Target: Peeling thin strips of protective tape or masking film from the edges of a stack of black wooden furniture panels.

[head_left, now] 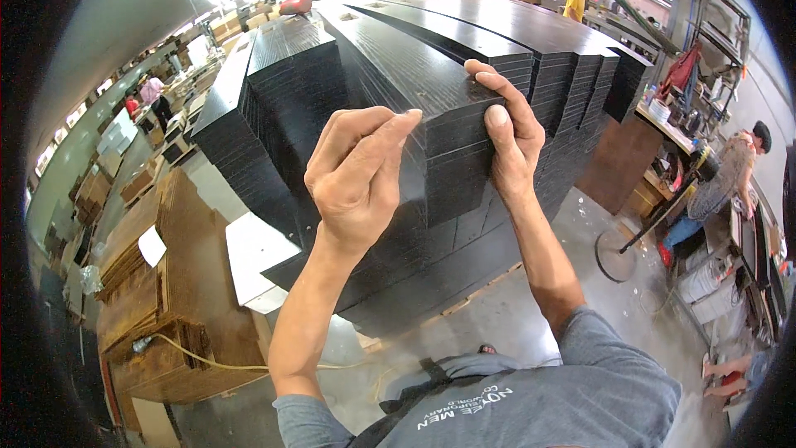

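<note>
A large stack of flat black panels [460,168] stands in front of me, with glossy top faces and layered edges. Fine shiny streaks like clear film run over its left part. My left hand [356,170] is closed at the near left corner of the middle pile, thumb and forefinger pinched together; anything between them is too fine to make out. At the right corner of the same pile is my right hand [516,133]. Its fingers curve above the top panel and its thumb lies by the front edge, apart from the fingers, with nothing visible between.
Brown boards [178,282] are piled at the left, near a yellow cord [207,362]. A white panel [253,261] leans by the stack. A red object [295,6] lies on top. At right are a round-based stand [615,255], a cluttered bench and a person [730,170].
</note>
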`<action>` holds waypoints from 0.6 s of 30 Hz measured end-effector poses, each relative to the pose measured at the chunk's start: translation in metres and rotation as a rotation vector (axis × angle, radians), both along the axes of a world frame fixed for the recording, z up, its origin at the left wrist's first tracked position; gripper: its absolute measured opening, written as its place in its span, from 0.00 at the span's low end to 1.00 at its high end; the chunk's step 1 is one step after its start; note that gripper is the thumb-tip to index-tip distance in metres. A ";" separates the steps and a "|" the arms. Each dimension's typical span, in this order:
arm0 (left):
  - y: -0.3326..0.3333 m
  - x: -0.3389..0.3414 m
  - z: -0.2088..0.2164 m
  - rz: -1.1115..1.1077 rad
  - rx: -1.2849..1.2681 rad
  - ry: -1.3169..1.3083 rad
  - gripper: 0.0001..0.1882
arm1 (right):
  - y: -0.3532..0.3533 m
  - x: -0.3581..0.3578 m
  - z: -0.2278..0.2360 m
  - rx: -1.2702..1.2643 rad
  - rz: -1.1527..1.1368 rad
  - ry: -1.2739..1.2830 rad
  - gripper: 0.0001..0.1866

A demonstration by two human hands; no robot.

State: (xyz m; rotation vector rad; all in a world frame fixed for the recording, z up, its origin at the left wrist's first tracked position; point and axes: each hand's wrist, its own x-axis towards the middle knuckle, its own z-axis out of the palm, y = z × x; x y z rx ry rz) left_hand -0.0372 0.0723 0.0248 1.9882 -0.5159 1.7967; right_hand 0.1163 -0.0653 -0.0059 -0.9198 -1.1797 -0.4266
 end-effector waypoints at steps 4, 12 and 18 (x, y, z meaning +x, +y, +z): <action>0.003 0.006 0.005 -0.026 0.082 -0.080 0.19 | 0.001 0.000 -0.003 0.012 0.000 0.007 0.21; 0.007 0.005 0.003 0.094 0.284 -0.174 0.21 | 0.007 0.001 -0.005 0.040 0.001 -0.006 0.21; 0.008 -0.002 -0.011 0.093 0.289 -0.128 0.17 | 0.006 0.002 -0.003 0.069 0.037 -0.016 0.20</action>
